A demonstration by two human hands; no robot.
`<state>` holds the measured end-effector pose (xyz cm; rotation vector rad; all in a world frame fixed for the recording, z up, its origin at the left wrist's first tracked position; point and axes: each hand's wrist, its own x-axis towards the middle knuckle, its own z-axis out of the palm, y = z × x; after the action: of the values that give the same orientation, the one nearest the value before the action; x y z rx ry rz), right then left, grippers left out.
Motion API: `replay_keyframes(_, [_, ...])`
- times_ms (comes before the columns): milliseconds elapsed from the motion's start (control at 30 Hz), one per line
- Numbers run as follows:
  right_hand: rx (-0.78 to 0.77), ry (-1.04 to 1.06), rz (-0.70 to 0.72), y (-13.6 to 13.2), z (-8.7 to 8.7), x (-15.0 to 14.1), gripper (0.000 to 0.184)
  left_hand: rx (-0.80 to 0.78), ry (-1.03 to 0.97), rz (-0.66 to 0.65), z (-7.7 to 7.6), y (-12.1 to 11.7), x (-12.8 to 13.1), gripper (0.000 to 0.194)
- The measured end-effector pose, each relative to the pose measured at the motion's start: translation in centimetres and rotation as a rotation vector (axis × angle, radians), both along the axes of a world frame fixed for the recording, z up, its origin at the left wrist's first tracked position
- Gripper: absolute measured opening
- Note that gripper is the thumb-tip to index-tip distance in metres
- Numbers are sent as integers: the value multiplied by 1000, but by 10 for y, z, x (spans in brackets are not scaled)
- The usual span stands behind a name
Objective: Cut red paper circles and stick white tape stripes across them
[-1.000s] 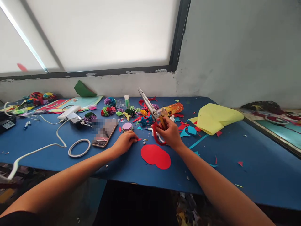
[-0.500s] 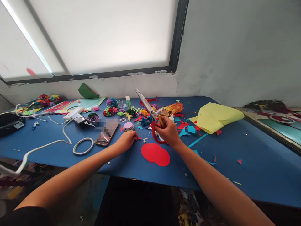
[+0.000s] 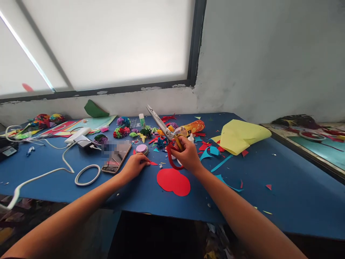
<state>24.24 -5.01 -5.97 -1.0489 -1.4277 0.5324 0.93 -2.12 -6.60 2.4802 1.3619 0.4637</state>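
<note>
My right hand (image 3: 187, 153) is closed around the handles of a pair of scissors (image 3: 159, 121). Their silver blades point up and away to the left, above the table, slightly parted if at all. A curved-edged red paper cutout (image 3: 173, 182) lies flat on the table below that hand. My left hand (image 3: 137, 166) rests on the table to the left, its fingers pinched at the end of a small red paper scrap (image 3: 153, 163). Just behind this hand stands a round lidded container with a lilac top (image 3: 141, 149).
A phone (image 3: 117, 157) and a white cable coil (image 3: 87, 175) lie at left. Behind are a glue stick (image 3: 141, 120), paper flowers (image 3: 123, 121) and an orange packet (image 3: 196, 127). Blue scraps (image 3: 221, 163) and a folded yellow sheet (image 3: 239, 136) lie right. The table's front edge is near.
The view has swung slightly right and up. My left hand has shifted a little left, so more of the red scrap shows. The right hand still holds the scissors.
</note>
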Motion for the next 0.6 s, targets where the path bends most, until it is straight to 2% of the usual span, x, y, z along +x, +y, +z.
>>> replay_keyframes(167, [-5,-5,-8,-1,1,0,24,-2,44,8,3,-3,0,16])
replay_keyframes(300, [-10,-7,-13,-1,2,1,22,-50,62,-12,8,-1,-9,15])
replay_keyframes(433, [-22,-3,-7,-2,2,1,23,-91,98,45,12,4,-18,19])
replay_keyframes(600, [-49,8,2,-2,0,0,26,-140,143,80,15,9,-17,21])
